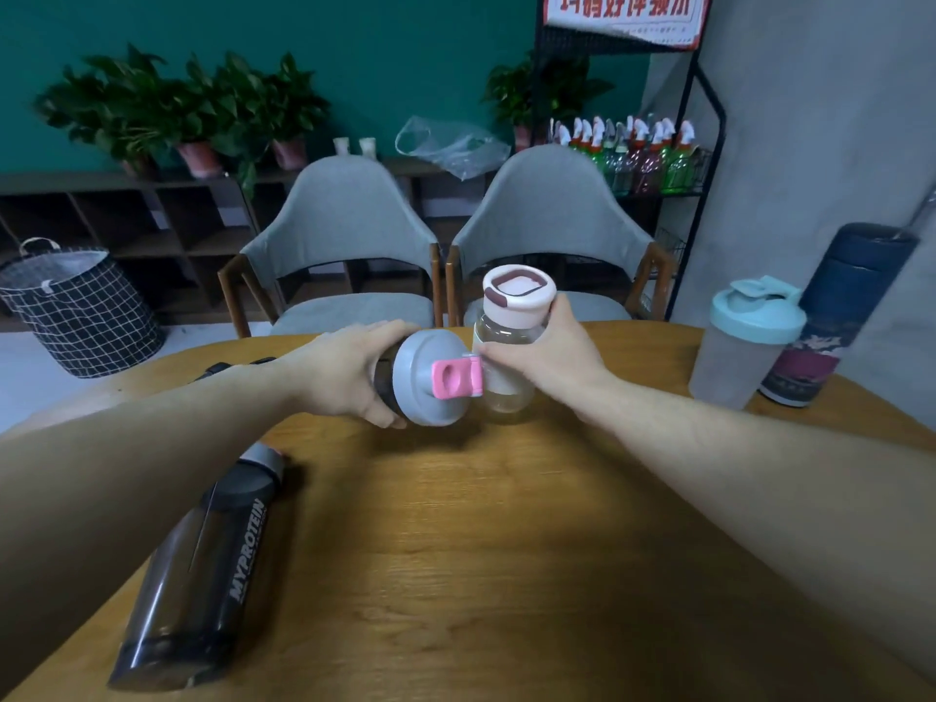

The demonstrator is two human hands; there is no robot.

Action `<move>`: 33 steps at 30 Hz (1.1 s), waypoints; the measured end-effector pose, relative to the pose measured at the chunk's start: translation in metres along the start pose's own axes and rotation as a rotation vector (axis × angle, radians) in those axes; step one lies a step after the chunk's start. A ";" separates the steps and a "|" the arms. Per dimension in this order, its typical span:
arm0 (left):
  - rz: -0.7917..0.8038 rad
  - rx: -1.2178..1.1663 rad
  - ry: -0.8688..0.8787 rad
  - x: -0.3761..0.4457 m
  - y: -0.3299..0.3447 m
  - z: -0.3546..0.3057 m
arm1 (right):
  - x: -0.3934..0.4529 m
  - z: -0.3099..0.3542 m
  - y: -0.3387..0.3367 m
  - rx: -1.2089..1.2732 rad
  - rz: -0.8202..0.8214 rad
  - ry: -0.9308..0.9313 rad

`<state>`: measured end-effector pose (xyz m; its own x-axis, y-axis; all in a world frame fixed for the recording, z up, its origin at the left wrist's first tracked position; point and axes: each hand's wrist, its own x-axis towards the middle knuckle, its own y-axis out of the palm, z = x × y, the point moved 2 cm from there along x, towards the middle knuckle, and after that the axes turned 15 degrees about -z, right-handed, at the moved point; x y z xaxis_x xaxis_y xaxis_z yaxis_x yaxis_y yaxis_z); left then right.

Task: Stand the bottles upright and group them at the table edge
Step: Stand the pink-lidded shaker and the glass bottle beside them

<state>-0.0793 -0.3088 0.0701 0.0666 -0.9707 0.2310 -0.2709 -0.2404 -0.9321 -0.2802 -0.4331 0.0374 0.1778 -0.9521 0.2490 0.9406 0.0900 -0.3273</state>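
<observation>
The left hand (349, 372) is wrapped around a dark shaker bottle (423, 385) just behind its grey lid, fingers curled under and thumb over the top — a full, closed grasp. The bottle is held on its side above the wooden table (506, 549), lid pointing toward the right, with the pink flip cap (456, 380) facing the camera. Most of its dark body is hidden by the palm.

The right hand (552, 357) is closed around a clear glass bottle (506, 352) that stands upright near the table's far edge; its pale pink lid (519, 288) is seen from above. The pink flip cap appears to touch the glass bottle's side (the overlap makes true contact hard to judge), and the right fingertips are partly covered by it.

A smoky MYPROTEIN bottle (202, 564) lies on its side at the near left, partly covered by the left forearm. At the far right, a frosted shaker with a pale blue lid (742, 342) stands upright just beside a dark blue flask (841, 316) — the flask's label is blurred and cannot be read.
</observation>
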 end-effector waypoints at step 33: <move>-0.263 -0.975 -0.355 0.097 0.180 -0.316 | 0.011 -0.155 -0.332 -0.178 -0.307 0.154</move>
<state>-0.4247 -0.4458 0.0127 0.4674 -0.8710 0.1513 -0.8476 -0.4901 -0.2035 -0.6353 -0.5191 0.0074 -0.1629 -0.9607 0.2249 0.8761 -0.2457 -0.4148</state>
